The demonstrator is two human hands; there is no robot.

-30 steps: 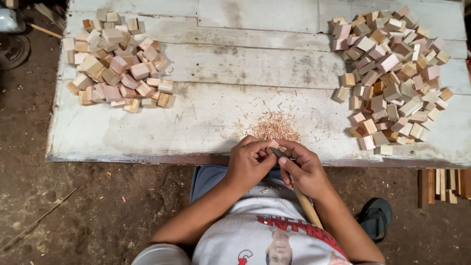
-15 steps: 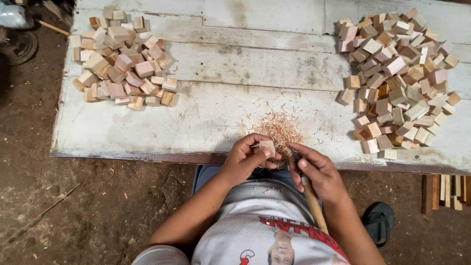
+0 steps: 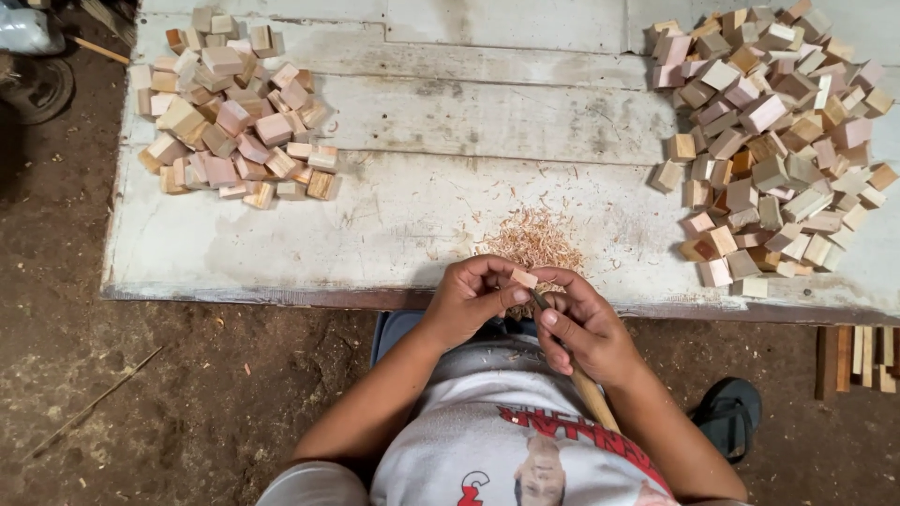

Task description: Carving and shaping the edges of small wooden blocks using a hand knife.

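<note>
Wooden block (image 3: pixel 523 278) mostly hidden in left hand (image 3: pixel 469 298); knife blade (image 3: pixel 541 301) barely visible.

A crumpled clear plastic bag (image 3: pixel 26 28) lies top left.

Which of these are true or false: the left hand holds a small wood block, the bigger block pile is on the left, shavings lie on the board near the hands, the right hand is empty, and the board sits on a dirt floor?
1. The left hand holds a small wood block. True.
2. The bigger pile is on the left. False: the left pile is smaller than the right pile.
3. Shavings lie on the board near the hands. True.
4. The right hand is empty. False: it grips a wooden-handled tool against the block.
5. The board sits on a dirt floor. True.
</note>
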